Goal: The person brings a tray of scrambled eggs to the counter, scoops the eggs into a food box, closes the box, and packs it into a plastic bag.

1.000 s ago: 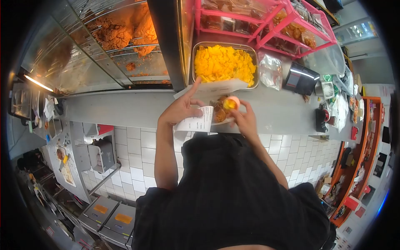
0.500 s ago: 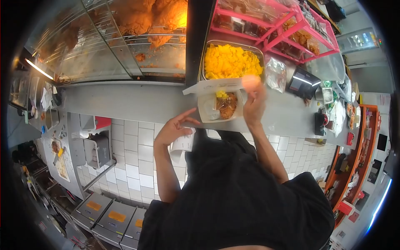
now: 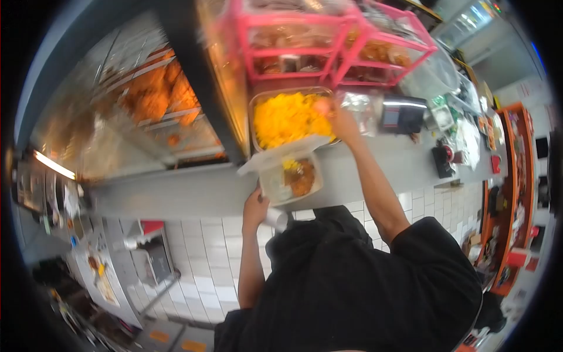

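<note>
At the far left, fried pieces (image 3: 149, 100) sat on racks behind the glass of a cabinet. To the right of them, the left hand (image 3: 256, 208) had a narrow grip, fingers curled in around a rolled slip of paper (image 3: 275, 219) just below the near left corner of an open box (image 3: 267, 176). Whether a fingertip also touched the box could not be told. The box stood on the grey surface (image 3: 422, 155) with its lid (image 3: 287, 154) tilted up at the back; a brown fried piece (image 3: 302, 179) lay in its right half, with some yellow food just behind it. Beyond the lid was a metal tray (image 3: 251, 120) heaped with yellow food (image 3: 287, 117). At the tray's right side the right hand (image 3: 345, 123) had its fingers closed on a small orange-pink cup (image 3: 322, 106), blurred, against the heap. The step in hand looked like scooping; the move from there seemed to call for a level cup and clearance over the lid's edge. Farther right lay a foil packet (image 3: 359, 110), then a dark box-shaped item (image 3: 403, 114).
</note>
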{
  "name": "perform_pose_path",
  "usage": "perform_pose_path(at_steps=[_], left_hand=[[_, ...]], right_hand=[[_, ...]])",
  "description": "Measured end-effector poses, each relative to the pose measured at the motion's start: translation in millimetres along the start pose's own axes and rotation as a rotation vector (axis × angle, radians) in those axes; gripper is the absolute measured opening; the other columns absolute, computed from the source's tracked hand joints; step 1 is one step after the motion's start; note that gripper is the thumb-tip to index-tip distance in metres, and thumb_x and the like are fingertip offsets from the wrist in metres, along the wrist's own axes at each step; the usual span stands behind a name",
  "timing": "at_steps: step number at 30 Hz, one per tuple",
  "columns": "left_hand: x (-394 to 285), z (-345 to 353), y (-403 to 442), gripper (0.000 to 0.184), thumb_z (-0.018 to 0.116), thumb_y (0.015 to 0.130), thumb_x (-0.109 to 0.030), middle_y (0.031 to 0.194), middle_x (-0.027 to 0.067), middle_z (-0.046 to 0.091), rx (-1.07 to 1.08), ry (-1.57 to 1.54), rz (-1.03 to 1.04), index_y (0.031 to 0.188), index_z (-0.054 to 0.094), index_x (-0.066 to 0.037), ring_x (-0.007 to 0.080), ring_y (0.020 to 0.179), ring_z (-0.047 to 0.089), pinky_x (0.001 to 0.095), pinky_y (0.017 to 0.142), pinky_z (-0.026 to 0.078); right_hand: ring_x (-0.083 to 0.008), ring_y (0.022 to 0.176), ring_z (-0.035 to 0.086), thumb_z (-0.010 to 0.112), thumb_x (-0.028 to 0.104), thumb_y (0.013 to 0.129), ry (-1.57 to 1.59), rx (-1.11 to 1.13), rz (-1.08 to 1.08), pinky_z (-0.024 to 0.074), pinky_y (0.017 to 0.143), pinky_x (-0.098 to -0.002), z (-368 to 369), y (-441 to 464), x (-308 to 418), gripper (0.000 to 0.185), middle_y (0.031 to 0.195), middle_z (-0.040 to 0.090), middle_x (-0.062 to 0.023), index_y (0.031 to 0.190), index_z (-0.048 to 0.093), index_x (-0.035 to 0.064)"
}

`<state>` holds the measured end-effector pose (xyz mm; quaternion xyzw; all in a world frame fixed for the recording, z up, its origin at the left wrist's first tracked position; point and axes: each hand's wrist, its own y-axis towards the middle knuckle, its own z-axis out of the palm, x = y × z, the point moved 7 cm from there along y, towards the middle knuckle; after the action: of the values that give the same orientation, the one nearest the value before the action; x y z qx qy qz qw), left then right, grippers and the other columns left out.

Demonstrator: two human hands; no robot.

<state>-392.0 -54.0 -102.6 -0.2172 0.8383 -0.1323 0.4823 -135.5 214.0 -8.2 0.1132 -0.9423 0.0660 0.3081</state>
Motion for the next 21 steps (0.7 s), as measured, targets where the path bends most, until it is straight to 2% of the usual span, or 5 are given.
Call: perform_pose_path(at_steps=[7,11,14,17,21], left_hand=[[-48,23,-17,0.045,0.057,0.085,-0.016,0.119,0.022,0.063,0.092,-0.074,-0.033,0.127,0.056,0.0,0.0303,0.111,0.061,0.0347,0.094,0.045],[-63,49,-19,0.047,0.058,0.084,-0.015,0.123,0.0223,0.062,0.046,0.001,-0.061,0.128,0.056,0.0,0.0307,0.114,0.06,0.0337,0.096,0.044],[-73,82,-17,0.047,0.059,0.084,-0.015,0.124,0.0229,0.061,0.019,-0.014,-0.128,0.127,0.056,0.002,0.0308,0.117,0.058,0.0332,0.098,0.043],[-110,106,-20,0.048,0.06,0.085,-0.016,0.124,0.0234,0.06,-0.026,0.032,-0.156,0.127,0.055,0.005,0.0315,0.12,0.056,0.0341,0.099,0.042],[-136,137,-22,0.058,0.062,0.089,-0.015,0.124,0.0179,0.061,-0.028,-0.174,-0.183,0.142,0.041,-0.004,0.0237,0.107,0.061,0.0317,0.094,0.046]], right_hand=[[-0.0324,0.107,0.058,0.07,0.018,0.081,0.053,-0.328,-0.294,0.0467,0.09,-0.0401,-93,-11,5,0.045,0.121,0.059,-0.0192,0.124,0.059,0.0074],[-0.0118,0.063,0.061,0.062,0.019,0.091,0.313,-0.662,-0.094,0.0491,0.063,-0.0305,-231,-14,-67,0.021,0.072,0.067,-0.0063,0.106,0.069,0.005],[-0.0154,0.063,0.061,0.06,0.024,0.092,0.01,-0.818,-0.011,0.0475,0.063,-0.0336,-339,31,-175,0.022,0.073,0.066,-0.0102,0.108,0.065,0.0096],[-0.0382,0.1,0.063,0.064,0.045,0.082,-0.413,-0.28,0.152,0.0493,0.087,-0.0451,-382,154,-308,0.056,0.107,0.067,-0.0219,0.119,0.06,0.0036],[-0.0248,0.094,0.065,0.061,0.024,0.088,-0.055,0.457,0.02,0.0511,0.079,-0.0379,-297,229,-402,0.045,0.113,0.066,-0.017,0.127,0.054,0.0031]])
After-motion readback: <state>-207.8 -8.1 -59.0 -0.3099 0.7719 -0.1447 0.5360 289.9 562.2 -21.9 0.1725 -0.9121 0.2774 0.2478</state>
